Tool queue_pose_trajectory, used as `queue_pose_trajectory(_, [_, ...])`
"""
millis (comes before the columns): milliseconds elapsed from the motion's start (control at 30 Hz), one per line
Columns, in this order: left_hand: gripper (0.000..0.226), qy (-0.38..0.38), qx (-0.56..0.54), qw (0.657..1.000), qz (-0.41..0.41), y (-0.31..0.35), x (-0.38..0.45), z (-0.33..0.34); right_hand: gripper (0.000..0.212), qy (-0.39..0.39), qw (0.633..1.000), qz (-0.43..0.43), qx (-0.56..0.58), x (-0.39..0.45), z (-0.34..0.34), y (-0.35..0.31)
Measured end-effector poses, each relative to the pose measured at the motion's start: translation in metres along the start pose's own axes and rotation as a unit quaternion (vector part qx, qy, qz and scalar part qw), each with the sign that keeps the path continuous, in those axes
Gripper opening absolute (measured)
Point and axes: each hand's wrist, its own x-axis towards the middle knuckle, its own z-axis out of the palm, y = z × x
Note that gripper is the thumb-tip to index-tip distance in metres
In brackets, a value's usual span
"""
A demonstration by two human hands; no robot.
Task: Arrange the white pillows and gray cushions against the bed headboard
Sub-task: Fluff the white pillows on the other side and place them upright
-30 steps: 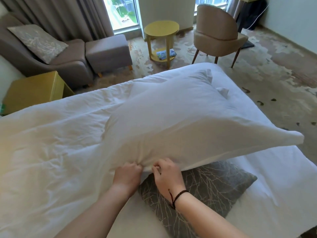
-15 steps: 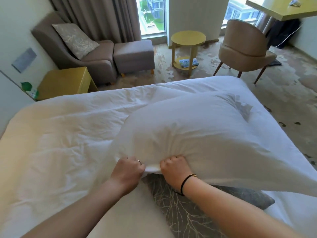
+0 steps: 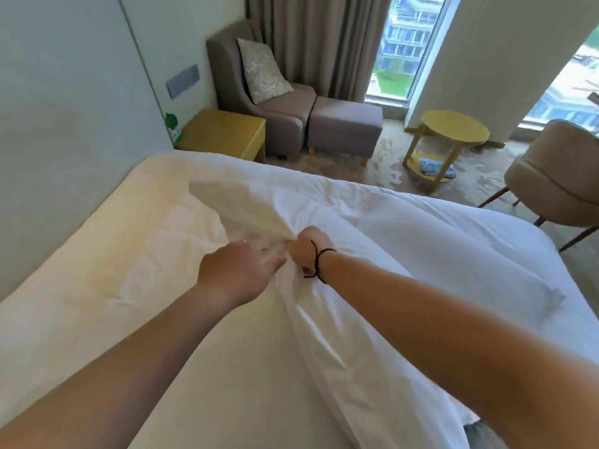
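A: The white pillow [image 3: 372, 254] lies on the bed [image 3: 97, 286]; right hand [image 3: 304, 251] bunches its soft edge.

B: Light, floppy. Left hand [image 3: 240, 270] seems loosened beside it, though blurred.

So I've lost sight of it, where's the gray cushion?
Head view, bottom right corner: only a gray cushion sliver shows, under the white pillow, below the right forearm.

White pillow [image 3: 372, 254], yellow nightstand [image 3: 223, 132].
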Motion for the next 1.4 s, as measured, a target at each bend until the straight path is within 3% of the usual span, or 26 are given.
queue_pose_trajectory(100, [0.093,-0.150,-0.097,0.982,-0.057,-0.028,-0.019,-0.017,0.020,0.019,0.994,0.028,0.106,0.024,0.015,-0.051])
queue_pose_trajectory(200, [0.089,-0.236,-0.238,0.938,-0.088,-0.058,-0.027,-0.036,0.014,0.034,0.961,0.057,0.270,0.041,0.024,-0.099])
queue_pose_trajectory(300, [0.070,-0.219,-0.270,0.934,-0.083,-0.097,-0.026,-0.057,0.009,-0.013,0.929,0.048,0.366,0.042,0.037,-0.139])
queue_pose_trajectory(367, [0.073,-0.205,-0.230,0.947,-0.093,-0.130,-0.022,-0.073,0.025,-0.023,0.898,0.058,0.435,0.043,0.054,-0.155])
queue_pose_trajectory(433, [0.073,-0.218,-0.174,0.955,-0.101,-0.163,-0.019,-0.086,0.023,0.003,0.864,0.089,0.495,0.038,0.080,-0.166])
queue_pose_trajectory(533, [0.069,-0.208,-0.107,0.968,-0.089,-0.203,-0.023,-0.092,0.015,0.005,0.881,0.110,0.460,0.024,0.119,-0.185])
queue_pose_trajectory(667, [0.053,-0.152,-0.161,0.969,-0.109,-0.239,-0.037,-0.095,0.023,-0.025,0.889,0.095,0.447,0.014,0.140,-0.219])
queue_pose_trajectory(833, [0.013,0.000,-0.214,0.968,-0.130,-0.259,-0.045,-0.121,0.016,-0.027,0.890,0.087,0.448,-0.009,0.138,-0.281])
queue_pose_trajectory(967, [0.027,0.064,-0.157,0.979,-0.118,-0.276,-0.041,-0.164,0.021,-0.062,0.898,0.061,0.431,-0.027,0.129,-0.317])
queue_pose_trajectory(1100, [0.028,0.051,-0.143,0.979,-0.134,-0.293,-0.035,-0.172,0.022,-0.084,0.906,0.056,0.411,-0.018,0.137,-0.307])
queue_pose_trajectory(1233, [0.015,-0.012,-0.133,0.962,-0.238,-0.294,-0.051,-0.094,0.017,-0.116,0.907,0.123,0.386,0.006,0.184,-0.238])
queue_pose_trajectory(1300, [0.036,-0.034,-0.125,0.949,-0.287,-0.289,-0.082,-0.040,0.016,-0.135,0.907,0.148,0.372,0.014,0.207,-0.201])
queue_pose_trajectory(1400, [0.057,0.003,-0.055,0.946,-0.319,-0.285,-0.120,0.013,0.023,-0.130,0.911,0.134,0.368,0.025,0.224,-0.173])
